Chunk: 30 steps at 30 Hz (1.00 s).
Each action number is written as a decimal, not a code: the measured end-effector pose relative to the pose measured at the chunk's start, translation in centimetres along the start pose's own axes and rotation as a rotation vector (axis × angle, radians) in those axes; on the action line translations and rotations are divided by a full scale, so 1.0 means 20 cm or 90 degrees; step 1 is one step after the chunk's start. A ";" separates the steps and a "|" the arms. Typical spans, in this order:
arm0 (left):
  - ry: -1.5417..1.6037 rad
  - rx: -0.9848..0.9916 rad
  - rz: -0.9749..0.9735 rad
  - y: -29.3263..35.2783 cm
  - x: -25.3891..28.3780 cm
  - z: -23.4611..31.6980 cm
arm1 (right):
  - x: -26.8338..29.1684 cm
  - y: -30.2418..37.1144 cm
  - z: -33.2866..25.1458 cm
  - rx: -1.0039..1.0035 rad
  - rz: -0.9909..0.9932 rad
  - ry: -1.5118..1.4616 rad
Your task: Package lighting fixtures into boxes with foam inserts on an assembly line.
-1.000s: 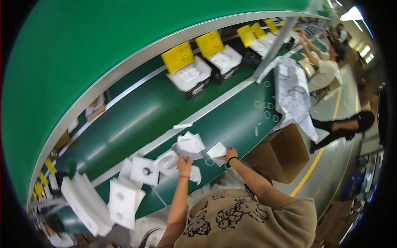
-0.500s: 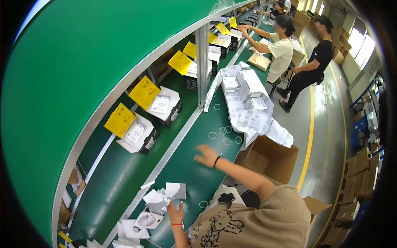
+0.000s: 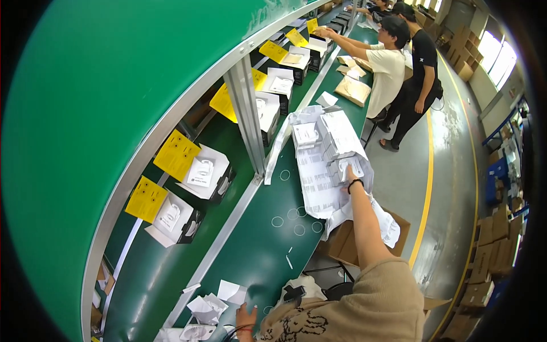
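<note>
My right hand [image 3: 354, 173] is stretched forward into an opened white plastic wrapping [image 3: 313, 182], its fingers closed at a small white booklet [image 3: 344, 166]. Stacks of white printed booklets [image 3: 341, 132] lie inside this wrapping. At the bottom, my left hand [image 3: 246, 318] rests low over the green table, thumb and fingers apart, with nothing seen in it. Close by are folded white papers [image 3: 208, 308] and a flat white sheet [image 3: 232, 291]. A white device with a round fan-like grille [image 3: 196, 332] is partly cut off by the lower edge.
Open black-and-white boxes with yellow flaps [image 3: 171, 216] line the left belt. A metal post [image 3: 245, 114] stands between belt and table [image 3: 250, 239]. Several thin rings [image 3: 277, 222] lie on the table. A cardboard box [image 3: 336, 244] sits right. Co-workers [image 3: 393, 74] are farther up.
My right hand has moved forward and right, from above the table into the wrapping at the booklet. My left hand is lower in view. The view has shifted; the standing co-worker appears closer to the seated one.
</note>
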<state>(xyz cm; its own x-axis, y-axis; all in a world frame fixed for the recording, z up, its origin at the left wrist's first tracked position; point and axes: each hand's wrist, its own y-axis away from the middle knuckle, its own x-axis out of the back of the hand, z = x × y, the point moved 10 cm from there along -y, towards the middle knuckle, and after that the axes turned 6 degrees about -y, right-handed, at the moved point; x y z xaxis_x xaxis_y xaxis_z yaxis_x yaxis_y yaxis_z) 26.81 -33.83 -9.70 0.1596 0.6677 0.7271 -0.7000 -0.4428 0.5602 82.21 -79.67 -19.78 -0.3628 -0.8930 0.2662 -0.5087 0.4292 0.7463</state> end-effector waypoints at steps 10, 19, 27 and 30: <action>-0.021 0.000 -0.050 -0.10 0.12 0.14 | -0.02 0.08 0.09 -0.111 -0.061 -0.322; -0.011 -0.094 -0.013 0.06 0.16 0.22 | -0.10 0.29 0.16 -0.070 -0.067 -0.374; 0.387 -0.136 0.085 0.08 0.38 0.45 | -0.40 1.50 0.75 -0.045 -0.632 -0.059; 0.734 -0.087 -0.016 0.05 0.33 0.54 | -0.55 2.21 0.89 0.000 -0.912 0.133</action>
<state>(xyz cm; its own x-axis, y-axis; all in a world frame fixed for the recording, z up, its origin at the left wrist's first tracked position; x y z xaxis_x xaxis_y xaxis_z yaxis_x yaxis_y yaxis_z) 34.76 -36.25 -0.03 -0.5047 0.8555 -0.1159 -0.7861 -0.3998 0.4714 49.86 -48.43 -0.64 0.5670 -0.5505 -0.6127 -0.3298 -0.8334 0.4435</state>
